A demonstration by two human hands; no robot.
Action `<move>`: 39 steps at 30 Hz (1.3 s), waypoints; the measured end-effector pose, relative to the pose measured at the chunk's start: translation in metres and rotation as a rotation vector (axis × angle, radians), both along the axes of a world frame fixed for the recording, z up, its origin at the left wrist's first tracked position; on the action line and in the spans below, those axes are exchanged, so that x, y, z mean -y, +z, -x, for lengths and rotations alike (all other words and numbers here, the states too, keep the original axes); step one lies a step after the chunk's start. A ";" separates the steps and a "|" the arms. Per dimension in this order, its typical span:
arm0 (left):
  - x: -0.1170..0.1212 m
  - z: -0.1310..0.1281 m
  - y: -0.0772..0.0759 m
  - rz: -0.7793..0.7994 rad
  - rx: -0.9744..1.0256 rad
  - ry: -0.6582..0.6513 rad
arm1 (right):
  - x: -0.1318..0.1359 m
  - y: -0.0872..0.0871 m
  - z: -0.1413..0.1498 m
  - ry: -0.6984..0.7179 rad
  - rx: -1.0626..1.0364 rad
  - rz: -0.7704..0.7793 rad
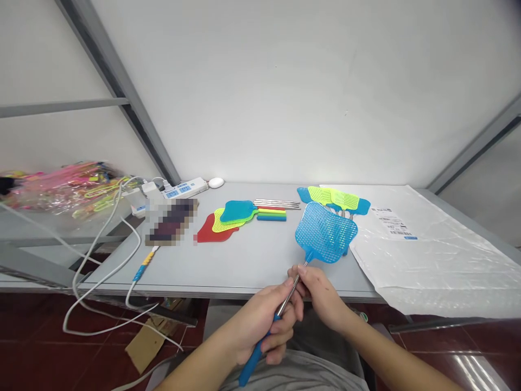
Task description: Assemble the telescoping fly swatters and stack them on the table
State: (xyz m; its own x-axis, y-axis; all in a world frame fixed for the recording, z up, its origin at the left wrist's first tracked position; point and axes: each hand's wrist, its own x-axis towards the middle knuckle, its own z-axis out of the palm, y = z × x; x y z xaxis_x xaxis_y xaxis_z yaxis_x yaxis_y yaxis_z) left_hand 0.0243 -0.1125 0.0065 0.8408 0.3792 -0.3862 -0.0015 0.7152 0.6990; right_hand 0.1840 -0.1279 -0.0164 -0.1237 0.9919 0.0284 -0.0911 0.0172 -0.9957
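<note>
A blue fly swatter (324, 234) with a thin metal rod and a blue grip is held over the front edge of the grey table (244, 260). My left hand (260, 325) is wrapped round the blue grip low down. My right hand (319, 296) pinches the metal rod just below the swatter's head. Behind the head lies a pile of blue, green and yellow swatters (334, 200). At the table's middle lie red, yellow and blue swatter heads (223, 220), metal rods (277, 203) and coloured grips (271, 214).
A white plastic sheet (431, 260) with a printed label (394, 222) covers the table's right part. A power strip (183, 189), a white mouse (216, 182), a blurred dark object (170, 221) and loose cables (106, 255) are at the left. A bag of coloured goods (61, 184) sits on a shelf.
</note>
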 end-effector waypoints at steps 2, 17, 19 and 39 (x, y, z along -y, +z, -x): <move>0.002 -0.001 0.001 -0.044 0.003 0.017 | 0.000 -0.001 -0.001 -0.015 -0.002 0.041; -0.005 0.016 0.009 -0.389 -0.172 -0.157 | 0.002 0.020 -0.046 -0.332 0.245 -0.034; -0.010 0.023 0.011 -0.528 -0.285 -0.205 | -0.002 0.022 -0.063 -0.413 0.194 -0.082; -0.061 0.069 0.003 -2.173 -0.943 0.189 | -0.004 0.046 -0.090 -0.700 -0.198 -0.173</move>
